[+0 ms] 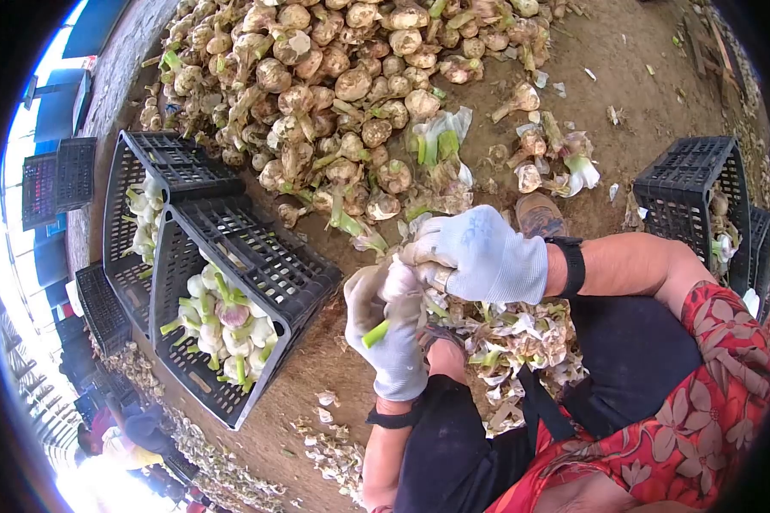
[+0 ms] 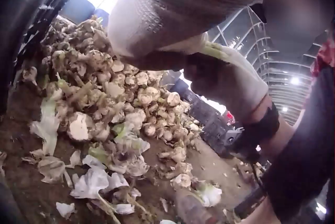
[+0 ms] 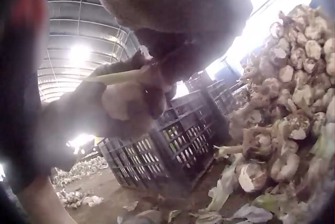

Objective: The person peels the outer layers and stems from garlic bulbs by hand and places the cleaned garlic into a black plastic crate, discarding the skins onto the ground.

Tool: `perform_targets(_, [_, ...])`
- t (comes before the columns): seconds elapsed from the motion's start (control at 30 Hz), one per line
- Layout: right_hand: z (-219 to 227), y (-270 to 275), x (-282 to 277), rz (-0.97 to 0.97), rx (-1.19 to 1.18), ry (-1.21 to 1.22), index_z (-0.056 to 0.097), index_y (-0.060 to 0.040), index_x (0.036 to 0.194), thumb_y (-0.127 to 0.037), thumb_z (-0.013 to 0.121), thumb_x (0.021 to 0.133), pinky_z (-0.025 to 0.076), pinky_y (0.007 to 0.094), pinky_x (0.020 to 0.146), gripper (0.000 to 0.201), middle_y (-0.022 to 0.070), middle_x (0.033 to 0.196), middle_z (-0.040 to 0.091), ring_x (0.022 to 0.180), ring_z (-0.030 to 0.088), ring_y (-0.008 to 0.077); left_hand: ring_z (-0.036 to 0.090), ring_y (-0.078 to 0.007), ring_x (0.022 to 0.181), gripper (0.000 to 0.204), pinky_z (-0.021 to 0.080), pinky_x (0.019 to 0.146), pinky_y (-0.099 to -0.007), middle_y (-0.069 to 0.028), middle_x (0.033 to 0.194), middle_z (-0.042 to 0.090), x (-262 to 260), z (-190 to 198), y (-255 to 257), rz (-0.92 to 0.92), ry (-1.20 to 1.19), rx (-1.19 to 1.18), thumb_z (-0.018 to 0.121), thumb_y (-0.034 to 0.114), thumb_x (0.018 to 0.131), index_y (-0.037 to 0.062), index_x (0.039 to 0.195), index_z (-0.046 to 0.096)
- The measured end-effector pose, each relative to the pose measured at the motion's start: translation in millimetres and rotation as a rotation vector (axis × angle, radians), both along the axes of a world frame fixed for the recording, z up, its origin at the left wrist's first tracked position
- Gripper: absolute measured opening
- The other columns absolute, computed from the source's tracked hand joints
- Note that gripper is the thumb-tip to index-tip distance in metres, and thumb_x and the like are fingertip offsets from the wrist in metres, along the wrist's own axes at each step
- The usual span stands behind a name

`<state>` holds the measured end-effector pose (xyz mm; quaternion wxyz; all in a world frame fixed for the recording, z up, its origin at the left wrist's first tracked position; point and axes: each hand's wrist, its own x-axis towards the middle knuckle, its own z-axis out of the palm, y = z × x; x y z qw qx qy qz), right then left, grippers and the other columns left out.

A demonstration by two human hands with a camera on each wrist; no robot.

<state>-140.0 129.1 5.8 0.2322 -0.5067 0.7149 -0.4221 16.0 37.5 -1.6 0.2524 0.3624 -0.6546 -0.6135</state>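
The garlic bulb [image 1: 399, 282] is sitting bw the two gloved hands, up over the ground near the person's feet. A cut green stem [image 1: 375, 333] is poking out by the L palm; prob. it's belonging to this bulb, but the fingers are hiding the join.

The L hand [image 1: 400, 340] is gripping the bulb, w/ fingers bending round it and no wide gap showing. The R hand [image 1: 488, 256] is pinching at the other side, also w/ bent fingers. I'm not able to tell if its tips are holding loose skin only or the hard part too, b/c the glove is hiding them.

The step is looking like skin-cleaning. For a good job, the L hand should be holding firm w/o squashing, and the R fingers should be pulling just the dirty outer skin, so the cloves are staying covered.

Skin scraps [image 1: 535, 338] are lying bw the legs. On the L side, a black crate [image 1: 257, 252] is standing close by w/ clean bulbs [image 1: 231, 321] showing inside. Farther out front, a big pile of dirty garlic [image 1: 342, 94] is covering the ground.
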Motion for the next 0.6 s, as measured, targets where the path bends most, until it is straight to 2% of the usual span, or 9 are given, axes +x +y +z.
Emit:
perform_targets(0.1, [-3, -4, 0, -0.02, -0.037, 0.077, 0.068, -0.0059, 0.094, -0.011, 0.068, 0.074, 0.05, 0.0376, 0.06, 0.02, 0.011, 0.081, 0.062, 0.072, 0.064, 0.0303, 0.057, -0.018, 0.103, 0.04, 0.045, 0.093, -0.0316, -0.009, 0.116, 0.057, -3, 1, -1, -0.032, 0.056, -0.062, 0.072, 0.007, 0.078, -0.002, 0.114, 0.06])
perform_targets(0.2, [-16, -10, 1, -0.085, -0.024, -0.052, 0.067, -0.0051, 0.093, -0.009, 0.065, 0.076, 0.051, 0.0348, 0.06, 0.017, 0.0127, 0.079, 0.064, 0.07, 0.065, 0.0272, 0.057, -0.0182, 0.103, 0.041, 0.045, 0.093, -0.0325, -0.009, 0.117, 0.057, -1, -1, -5, -0.014, 0.052, 0.028, 0.073, 0.008, 0.077, -0.0019, 0.114, 0.06])
perform_targets(0.33, [-17, -15, -4, -0.095, 0.256, -0.59, 0.067, -0.0019, 0.093, -0.008, 0.058, 0.082, 0.05, 0.0289, 0.06, 0.015, 0.0098, 0.077, 0.067, 0.067, 0.064, 0.0166, 0.058, -0.0188, 0.105, 0.042, 0.046, 0.095, -0.0327, -0.0094, 0.119, 0.057, 7, -7, -6, -0.099, 0.082, 0.136, 0.074, 0.009, 0.077, -0.0014, 0.115, 0.06])
perform_targets(0.4, [-19, -17, -12, -0.114, 0.338, -0.898, 0.066, -0.0002, 0.092, -0.009, 0.056, 0.085, 0.049, 0.0264, 0.061, 0.015, 0.0077, 0.076, 0.068, 0.067, 0.062, 0.0119, 0.058, -0.0227, 0.109, 0.05, 0.048, 0.094, -0.0361, -0.0113, 0.122, 0.057, 8, 0, -4, -0.081, 0.11, 0.368, 0.073, 0.01, 0.078, -0.0008, 0.123, 0.054])
perform_targets(0.47, [-31, -15, -17, -0.152, 0.321, -0.878, 0.065, 0.0021, 0.097, -0.005, 0.055, 0.086, 0.049, 0.0249, 0.061, 0.016, 0.0042, 0.077, 0.065, 0.067, 0.059, 0.0099, 0.059, -0.025, 0.111, 0.057, 0.05, 0.094, -0.0384, -0.0128, 0.123, 0.057, 1, 18, -3, -0.085, 0.16, 0.603, 0.073, 0.012, 0.079, -0.0002, 0.129, 0.049])
perform_targets(0.5, [-33, -15, -19, -0.175, 0.329, -0.852, 0.065, 0.0024, 0.098, -0.004, 0.055, 0.086, 0.049, 0.0247, 0.061, 0.017, 0.0043, 0.078, 0.065, 0.067, 0.06, 0.0099, 0.06, -0.0266, 0.107, 0.069, 0.052, 0.091, -0.0404, -0.0144, 0.123, 0.057, 0, 19, -1, -0.028, 0.157, 0.717, 0.075, 0.018, 0.079, 0.0008, 0.137, 0.041])
perform_targets(0.57, [-32, -9, -20, -0.21, 0.271, -0.819, 0.063, 0.0027, 0.104, -0.004, 0.054, 0.088, 0.05, 0.0252, 0.064, 0.019, 0.0043, 0.08, 0.064, 0.07, 0.06, 0.0102, 0.062, -0.0281, 0.105, 0.063, 0.054, 0.088, -0.0398, -0.0161, 0.121, 0.058, 2, 12, -5, -0.044, 0.326, 0.905, 0.073, 0.019, 0.081, 0.0005, 0.133, 0.044])
perform_targets(0.6, [-26, -7, -21, -0.192, 0.23, -0.914, 0.063, 0.0025, 0.104, -0.005, 0.055, 0.088, 0.05, 0.0254, 0.065, 0.019, 0.0045, 0.082, 0.064, 0.071, 0.06, 0.0103, 0.063, -0.0289, 0.103, 0.06, 0.056, 0.087, -0.0394, -0.0169, 0.12, 0.059, 4, 5, -8, -0.052, 0.411, 0.997, 0.072, 0.019, 0.082, 0.0004, 0.132, 0.045])
